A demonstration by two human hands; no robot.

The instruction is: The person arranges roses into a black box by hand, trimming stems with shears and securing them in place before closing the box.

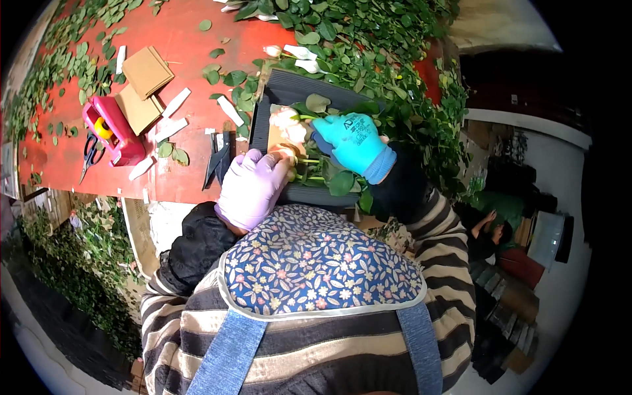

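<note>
In the head view a dark ribbed box (pixel 316 87) holds pale pink roses (pixel 288 120), a peach rose (pixel 286 149) and leafy green stems (pixel 313 176) over brown card. My left hand (pixel 250 187), in a lavender glove, has its fingers curled down on the peach rose at the box's left side. My right hand (pixel 352 145), in a turquoise glove with a dark palm, lies bent over the stems beside the pink blooms; what its fingers hold is hidden. A dark tool or holder (pixel 217 161) lies left of the box on the red table (pixel 178 178).
At the left lie a pink dispenser (pixel 128 146), scissors (pixel 91 155), cardboard pieces (pixel 145 72) and several white sleeves (pixel 176 102). Loose leaves and stems (pixel 395 33) pile behind and right of the box. Another person (pixel 484 230) is at the far right, near stacked boxes (pixel 513 303).
</note>
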